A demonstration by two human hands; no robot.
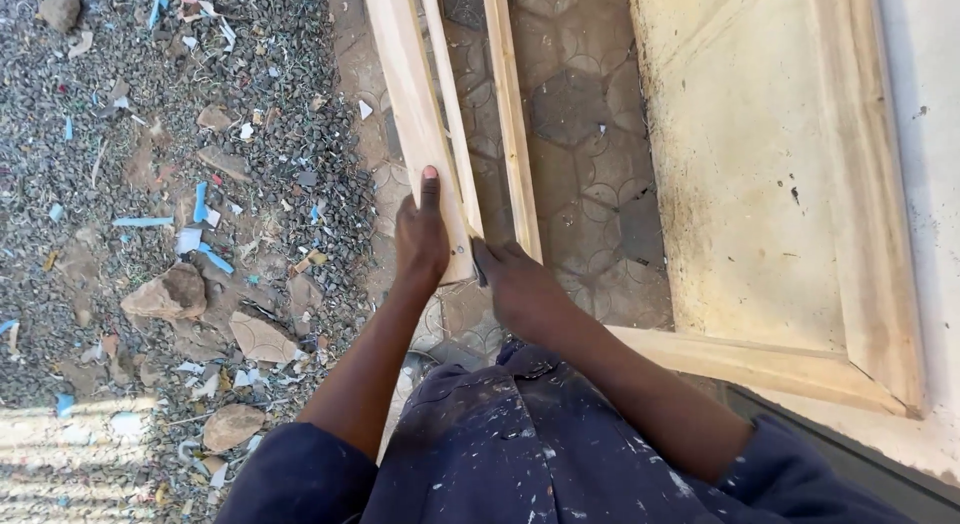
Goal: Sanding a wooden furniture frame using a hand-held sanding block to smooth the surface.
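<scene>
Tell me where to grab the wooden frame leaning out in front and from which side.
Grip the wooden frame at its near lower end, probably on the wide left board, coming from the left: its flat face is bare there, where the left hand rests. The right hand is at the thin slats, which offer narrower edges.

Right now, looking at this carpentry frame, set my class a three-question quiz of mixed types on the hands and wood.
1. True or false: the left hand rests flat on the widest wooden strip.
2. What lies left of the strips: A) gravel ground with scraps, B) grass, C) water?
3. Which hand is blurred at the strips' near ends?

Key: 1 true; 2 A; 3 the right hand.
</scene>
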